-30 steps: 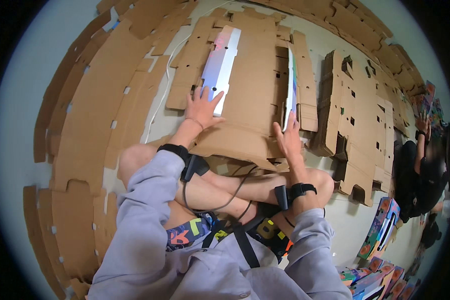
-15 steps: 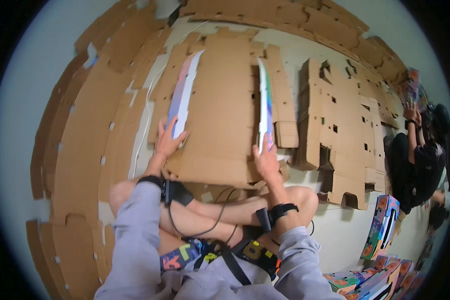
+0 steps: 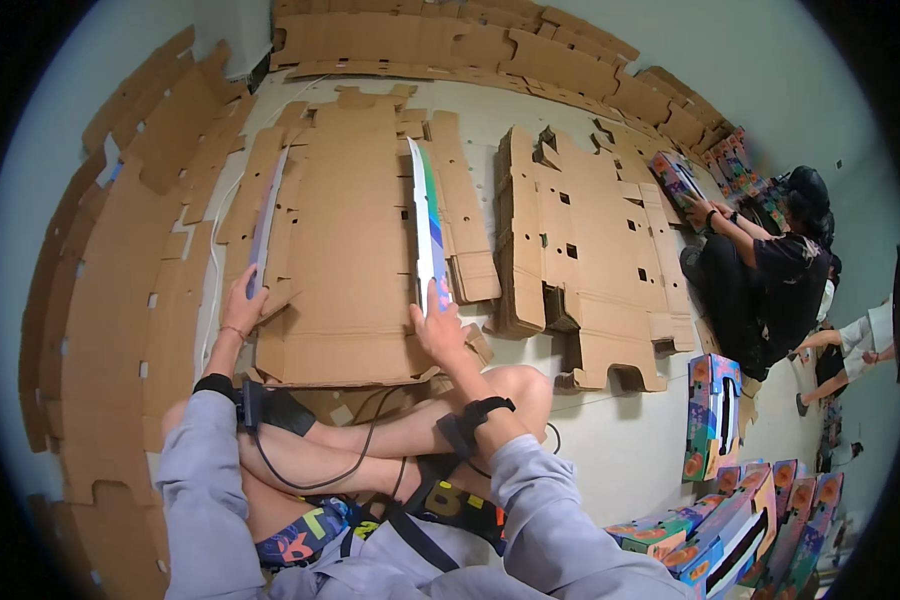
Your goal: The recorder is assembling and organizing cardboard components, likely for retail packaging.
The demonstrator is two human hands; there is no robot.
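Right now your left hand [image 3: 242,305] pinches the near end of the left side flap [image 3: 267,215], and your right hand [image 3: 438,322] grips the right side flap [image 3: 426,225], both folded upright off the flat cardboard blank [image 3: 345,250] at centre frame. By my reading, only the two long flaps are raised; the end tabs remain flat, so most of the box folding looks undone. Finished printed boxes [image 3: 715,400] stand lower right.

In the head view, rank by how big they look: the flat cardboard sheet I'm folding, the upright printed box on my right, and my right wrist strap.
1. flat cardboard sheet
2. upright printed box
3. right wrist strap
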